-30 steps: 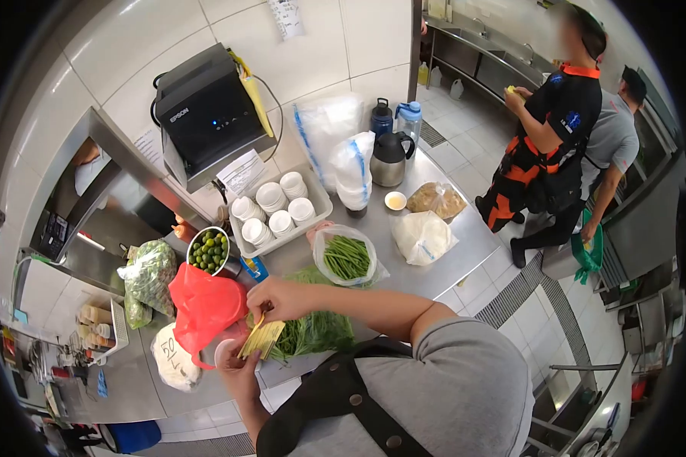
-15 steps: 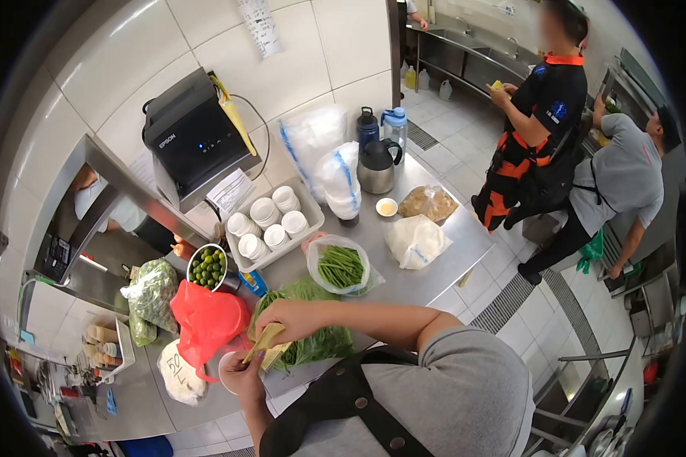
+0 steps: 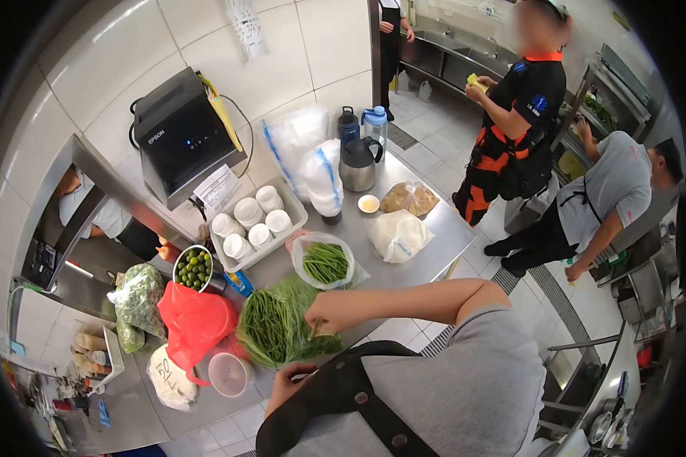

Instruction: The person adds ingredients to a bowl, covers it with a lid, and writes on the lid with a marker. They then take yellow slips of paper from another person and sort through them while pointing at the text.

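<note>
My right hand (image 3: 331, 311) is over the right side of a green plastic bag (image 3: 263, 346) of long green beans (image 3: 274, 320). Its fingers are closed together, and whatever they hold, if anything, is hidden. Low against the black apron (image 3: 320, 392) is my left hand (image 3: 283, 387); the apron and bag edge cover part of its fingers. A clear, pinkish plastic tub (image 3: 231, 375) stands to the left of that hand. Beyond the right hand, cut green beans (image 3: 325, 263) fill an open clear bag.
A red plastic bag (image 3: 194, 320), a bowl of limes (image 3: 193, 268) and a tray of white cups (image 3: 222, 255) occupy the counter's left. Farther back are a thermal jug (image 3: 358, 164) and a printer (image 3: 183, 137). Two people (image 3: 518, 114) (image 3: 610, 190) stand at the right.
The yellowish folded papers between my hands are out of sight. My right hand has moved right over the beans; my left has drawn back to the apron, uncovering the tub. The view has shifted.
</note>
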A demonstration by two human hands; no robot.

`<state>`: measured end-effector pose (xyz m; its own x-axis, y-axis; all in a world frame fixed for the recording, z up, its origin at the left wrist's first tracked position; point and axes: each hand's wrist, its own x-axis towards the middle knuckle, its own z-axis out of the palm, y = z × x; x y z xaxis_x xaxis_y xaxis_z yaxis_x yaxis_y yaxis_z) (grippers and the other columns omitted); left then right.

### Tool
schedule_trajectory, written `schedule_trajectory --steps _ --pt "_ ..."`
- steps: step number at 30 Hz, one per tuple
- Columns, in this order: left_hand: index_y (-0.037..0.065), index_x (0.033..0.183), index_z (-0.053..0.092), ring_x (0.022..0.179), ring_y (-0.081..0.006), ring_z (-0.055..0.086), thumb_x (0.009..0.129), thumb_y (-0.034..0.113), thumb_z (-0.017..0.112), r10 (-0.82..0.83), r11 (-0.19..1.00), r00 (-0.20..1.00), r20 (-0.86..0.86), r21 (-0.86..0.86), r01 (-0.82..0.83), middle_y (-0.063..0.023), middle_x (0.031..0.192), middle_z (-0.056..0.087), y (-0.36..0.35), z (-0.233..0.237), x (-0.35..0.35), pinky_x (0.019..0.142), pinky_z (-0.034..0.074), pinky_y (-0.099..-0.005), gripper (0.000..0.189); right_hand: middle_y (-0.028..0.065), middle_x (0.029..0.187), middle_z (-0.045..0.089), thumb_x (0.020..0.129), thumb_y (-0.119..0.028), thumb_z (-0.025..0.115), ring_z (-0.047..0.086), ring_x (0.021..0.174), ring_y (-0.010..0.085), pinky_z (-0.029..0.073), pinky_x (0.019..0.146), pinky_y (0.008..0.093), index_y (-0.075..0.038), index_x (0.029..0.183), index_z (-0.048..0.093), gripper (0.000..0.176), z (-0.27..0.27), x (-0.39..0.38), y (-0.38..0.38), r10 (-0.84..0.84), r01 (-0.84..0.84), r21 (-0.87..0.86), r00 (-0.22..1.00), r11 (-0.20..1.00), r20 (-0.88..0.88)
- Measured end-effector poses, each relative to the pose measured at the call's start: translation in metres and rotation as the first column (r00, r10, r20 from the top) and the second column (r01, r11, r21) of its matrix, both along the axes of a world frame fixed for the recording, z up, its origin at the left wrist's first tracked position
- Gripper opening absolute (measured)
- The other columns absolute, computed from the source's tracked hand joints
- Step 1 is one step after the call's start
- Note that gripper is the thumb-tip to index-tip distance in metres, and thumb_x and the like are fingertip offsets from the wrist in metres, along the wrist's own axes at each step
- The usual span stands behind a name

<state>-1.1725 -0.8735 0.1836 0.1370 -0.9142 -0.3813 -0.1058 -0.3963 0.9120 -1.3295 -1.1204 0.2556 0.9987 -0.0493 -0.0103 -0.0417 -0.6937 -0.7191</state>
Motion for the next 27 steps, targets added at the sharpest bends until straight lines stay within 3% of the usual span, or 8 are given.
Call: schedule_trajectory --steps 1,4,7,10,13,15,21,27 --pt "-0.003 0.108 0.071 0.086 -0.0143 0.069 0.089 0.01 0.074 -0.025 1.0 1.0 0.017 -0.004 0.026 -0.0094 0.099 0.074 -0.001 -0.002 0.001 0.08 0.056 -0.029 0.024 0.0219 0.082 0.068 0.071 -0.009 0.067 0.066 0.084 0.0413 0.051 0.074 0.0461 0.001 0.085 0.068 0.017 -0.002 -0.003 0.008 0.028 -0.029 -0.012 0.998 1.0 -0.054" --pt "-0.003 0.104 0.072 0.083 -0.0148 0.069 0.085 0.012 0.076 -0.11 0.994 0.988 0.113 -0.01 0.112 -0.0104 0.092 0.074 -0.013 -0.009 0.002 0.077 0.055 -0.0305 0.024 0.0212 0.081 0.067 0.082 -0.013 0.065 0.066 0.079 0.0393 0.049 0.07 0.047 -0.001 0.089 0.066 0.015 -0.021 -0.009 0.037 0.248 -0.247 0.04 0.968 0.968 -0.036" --pt "-0.002 0.096 0.073 0.075 -0.0207 0.07 0.078 0.012 0.075 -0.201 0.976 0.927 0.315 -0.012 0.216 -0.0159 0.081 0.072 -0.034 -0.013 -0.006 0.071 0.054 -0.0333 0.023 0.022 0.085 0.067 0.084 -0.01 0.061 0.066 0.081 0.0396 0.05 0.07 0.0459 -0.002 0.096 0.065 0.015 -0.024 -0.005 0.051 0.341 -0.334 0.097 0.938 0.938 -0.06" --pt "-0.003 0.092 0.073 0.072 -0.0245 0.07 0.077 0.009 0.073 -0.306 0.91 0.808 0.503 -0.095 0.403 -0.0169 0.081 0.072 -0.052 -0.04 0.0 0.068 0.054 -0.0342 0.019 0.0233 0.091 0.068 0.081 -0.003 0.059 0.066 0.085 0.0404 0.05 0.074 0.0471 0.002 0.098 0.066 0.02 -0.012 -0.004 0.055 0.354 -0.342 0.138 0.933 0.929 -0.068" --pt "-0.003 0.087 0.074 0.07 -0.0257 0.07 0.075 0.007 0.072 -0.276 0.92 0.856 0.437 -0.138 0.367 -0.0156 0.079 0.072 -0.065 -0.027 0.008 0.067 0.055 -0.0344 0.016 0.0222 0.094 0.069 0.081 -0.007 0.062 0.067 0.09 0.0353 0.05 0.077 0.0465 0.002 0.101 0.066 0.022 -0.074 0.001 0.067 0.426 -0.442 0.49 0.892 0.751 0.15" --pt "-0.002 0.086 0.075 0.069 -0.0248 0.07 0.074 0.007 0.073 -0.295 0.929 0.875 0.383 -0.1 0.357 -0.0149 0.077 0.072 -0.07 -0.02 0.012 0.067 0.055 -0.0339 0.015 0.0221 0.095 0.068 0.081 -0.007 0.062 0.067 0.091 0.0351 0.05 0.077 0.0463 0.002 0.102 0.066 0.023 -0.107 0.014 0.076 0.483 -0.472 0.59 0.862 0.655 0.154" --pt "-0.001 0.085 0.076 0.071 -0.0247 0.072 0.072 0.008 0.075 -0.307 0.919 0.857 0.414 -0.106 0.38 -0.0164 0.078 0.072 -0.074 -0.013 0.01 0.069 0.057 -0.0337 0.016 0.0217 0.098 0.068 0.081 -0.007 0.062 0.067 0.092 0.0346 0.05 0.079 0.0455 0.002 0.104 0.065 0.025 -0.13 0.044 0.093 0.57 -0.412 0.482 0.784 0.774 -0.245" --pt "-0.001 0.085 0.077 0.068 -0.0229 0.072 0.072 0.005 0.076 -0.286 0.905 0.831 0.478 -0.151 0.398 -0.0152 0.074 0.072 -0.075 -0.01 0.009 0.066 0.058 -0.0321 0.014 0.0213 0.101 0.068 0.081 -0.008 0.062 0.066 0.094 0.034 0.049 0.081 0.0448 0.002 0.107 0.064 0.027 -0.135 0.062 0.108 0.561 -0.425 0.386 0.734 0.819 -0.382"
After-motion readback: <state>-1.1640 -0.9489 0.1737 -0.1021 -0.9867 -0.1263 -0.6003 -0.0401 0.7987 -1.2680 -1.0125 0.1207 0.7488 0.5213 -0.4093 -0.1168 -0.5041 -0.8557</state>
